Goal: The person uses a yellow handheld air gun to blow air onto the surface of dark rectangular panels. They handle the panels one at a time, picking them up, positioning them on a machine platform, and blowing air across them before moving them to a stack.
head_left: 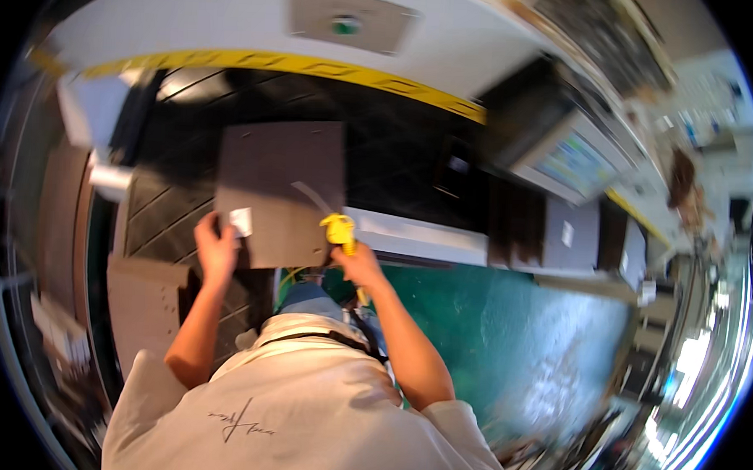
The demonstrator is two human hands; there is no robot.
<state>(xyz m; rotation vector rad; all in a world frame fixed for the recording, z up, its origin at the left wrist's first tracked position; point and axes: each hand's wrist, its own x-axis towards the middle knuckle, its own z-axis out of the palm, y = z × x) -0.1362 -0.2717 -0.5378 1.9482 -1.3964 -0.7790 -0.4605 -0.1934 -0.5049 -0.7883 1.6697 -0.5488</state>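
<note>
A flat grey-brown panel [283,168] lies in front of me on a dark surface, with a small white label [241,221] near its left edge. My left hand [216,246] is at that edge beside the label, its fingers curled against the panel's side. My right hand [360,266] is wrapped around the handle of a yellow air blow gun [339,229] at the panel's lower right corner. The gun's thin, pale nozzle reaches up and left over the panel. How firmly the left fingers grip the edge is hard to make out.
Black-and-yellow tape [300,66] runs along the far side. A boxy machine with a screen [571,164] stands at the far right, near more grey panels [571,233]. A brown board [145,309] is at lower left, and green floor [473,323] shows to my right.
</note>
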